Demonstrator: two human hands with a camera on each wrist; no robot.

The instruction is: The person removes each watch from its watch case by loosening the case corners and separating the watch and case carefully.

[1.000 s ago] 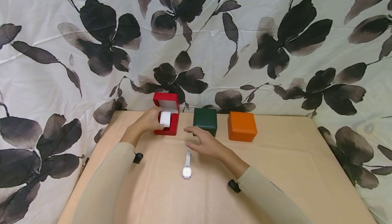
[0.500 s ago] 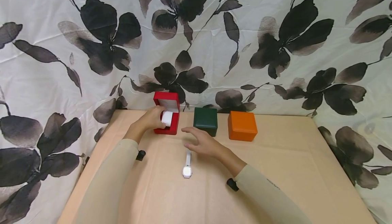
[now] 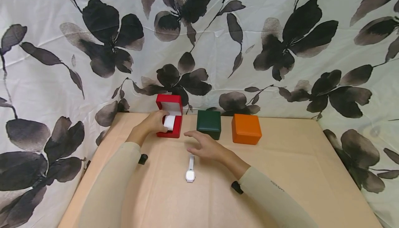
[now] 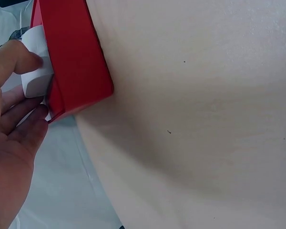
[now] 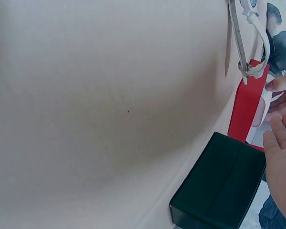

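Observation:
A red watch box [image 3: 177, 126] with its lid raised stands at the back left of the table. My left hand [image 3: 151, 121] pinches a white watch cushion [image 3: 169, 122] at this box; in the left wrist view the thumb lies across the cushion [image 4: 34, 78] and the fingers are behind it, partly hidden. My right hand [image 3: 208, 146] hovers with relaxed, spread fingers in front of a closed green box [image 3: 209, 123], holding nothing. Below that hand lies a white wristwatch [image 3: 190, 174], its strap stretched out; the right wrist view shows its band [image 5: 262, 36] curving upward.
A closed orange box [image 3: 247, 129] stands right of the green one, in a row along the table's back edge. Behind them hangs a white cloth [image 3: 215, 54] with dark flower prints. The pale table [image 3: 280, 165] extends toward the front.
The left hand and cushion have shifted slightly right and a little lower at the red box. My right hand has drifted slightly left. The boxes and watch stay put.

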